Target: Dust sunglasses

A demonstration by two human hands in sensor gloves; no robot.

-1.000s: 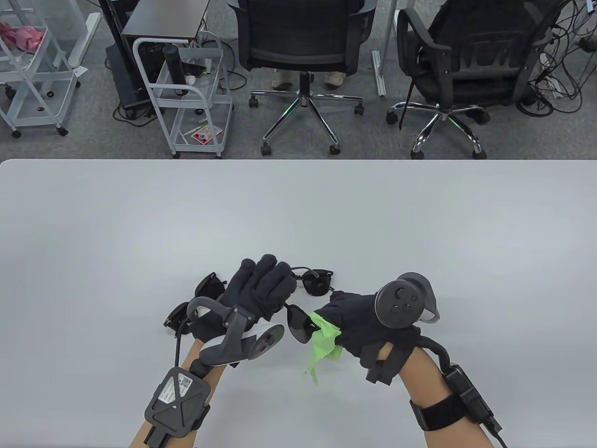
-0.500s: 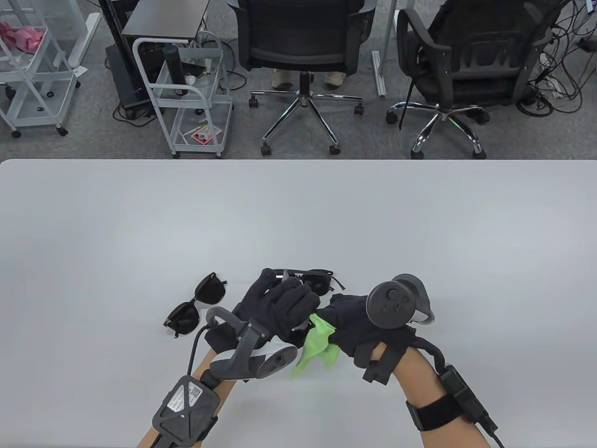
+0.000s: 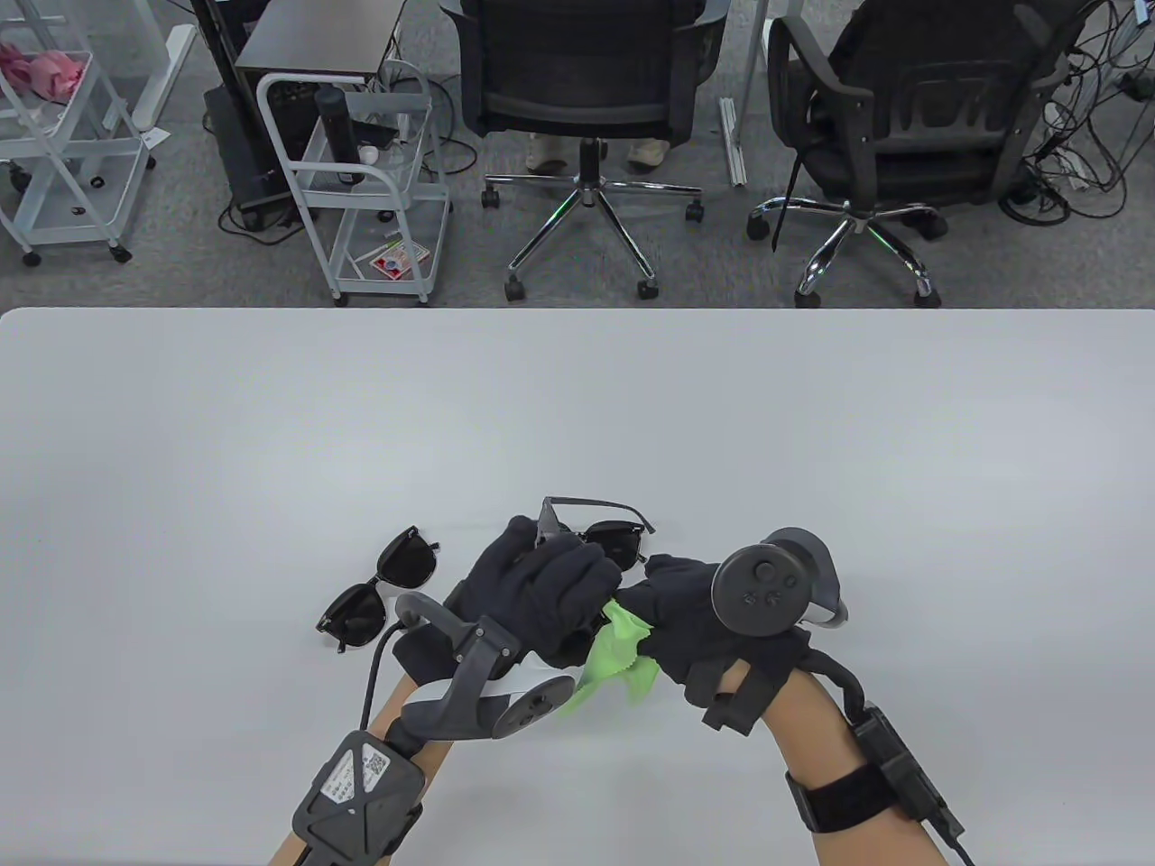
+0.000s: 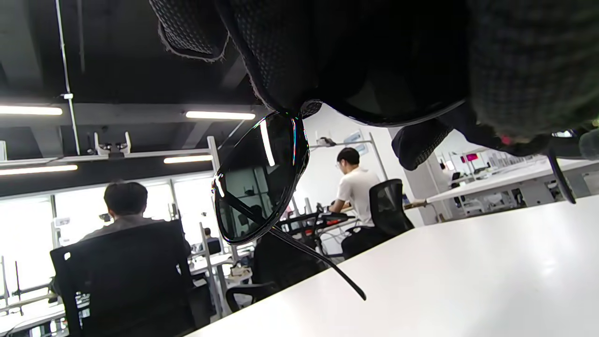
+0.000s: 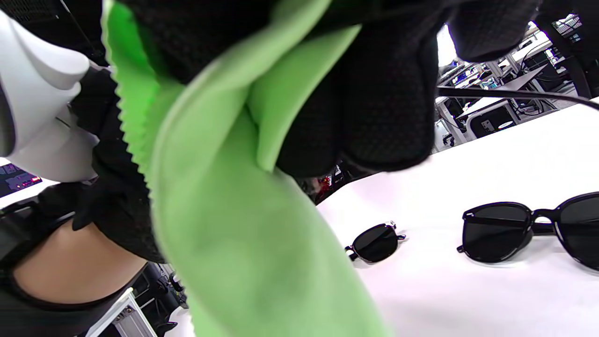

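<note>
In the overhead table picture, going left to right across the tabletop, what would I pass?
Sunglasses lying on the table → left hand, holding a second pair of sunglasses → green cleaning cloth → right hand, holding the cloth.

Left hand [image 3: 541, 586] holding sunglasses [image 3: 603, 532], right hand [image 3: 695, 622] pinching green cloth [image 3: 618, 654], second pair [image 3: 379, 586] on table [image 3: 812, 433]

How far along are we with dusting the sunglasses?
In hand: the left hand holds one pair of sunglasses off the table, and the right hand holds the green cloth against it. Left: the second pair lies on the table, untouched. Nothing shows as finished.
</note>
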